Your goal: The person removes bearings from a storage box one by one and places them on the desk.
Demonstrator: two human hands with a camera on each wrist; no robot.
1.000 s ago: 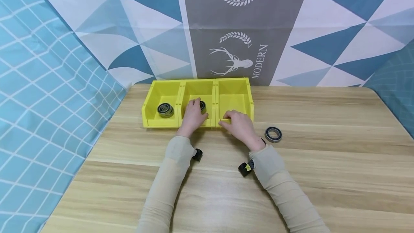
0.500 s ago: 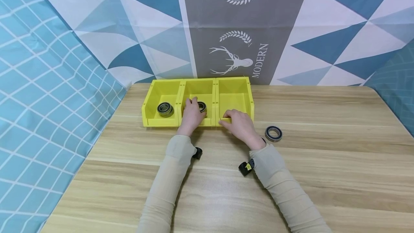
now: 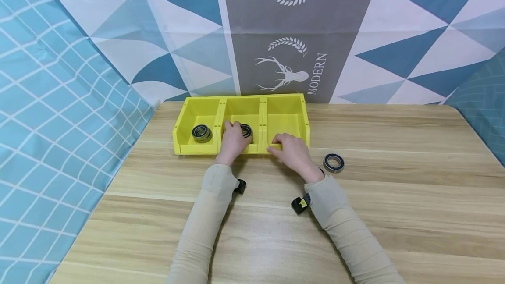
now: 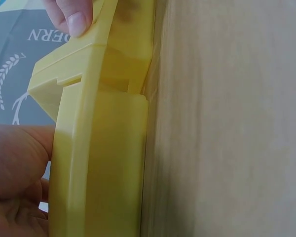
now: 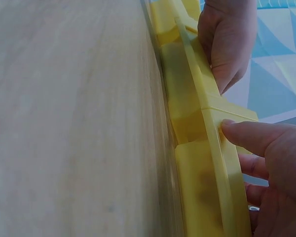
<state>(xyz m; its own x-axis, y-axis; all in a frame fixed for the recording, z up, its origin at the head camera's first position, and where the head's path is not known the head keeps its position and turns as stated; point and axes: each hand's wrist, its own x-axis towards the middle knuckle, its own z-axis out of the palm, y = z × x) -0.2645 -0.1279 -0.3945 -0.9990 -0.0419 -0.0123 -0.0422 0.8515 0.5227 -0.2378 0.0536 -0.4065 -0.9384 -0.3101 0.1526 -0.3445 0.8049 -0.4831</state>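
My left hand (image 3: pixel 232 140) reaches into the middle yellow bin (image 3: pixel 243 105), its fingers and thumb around a black-and-silver ball bearing (image 3: pixel 247 131). The bearing is partly covered by the hand in the head view, and the left wrist view hides it behind the bin front. Over the front lip of the right-hand yellow bin (image 3: pixel 285 108), my right hand (image 3: pixel 292 150) grips with the thumb outside and the fingers inside. In the right wrist view the thumb (image 5: pixel 237 129) rests against that lip.
Stacked bearings (image 3: pixel 201 133) lie in the left yellow bin (image 3: pixel 202 108). One loose bearing (image 3: pixel 333 163) lies flat on the wooden table (image 3: pixel 394 196), right of the bins. Behind the table hangs a patterned cloth (image 3: pixel 288 21).
My left fingers have shifted slightly left and down within the middle bin, and more of the bearing shows now. My right hand has stayed on the bin lip.
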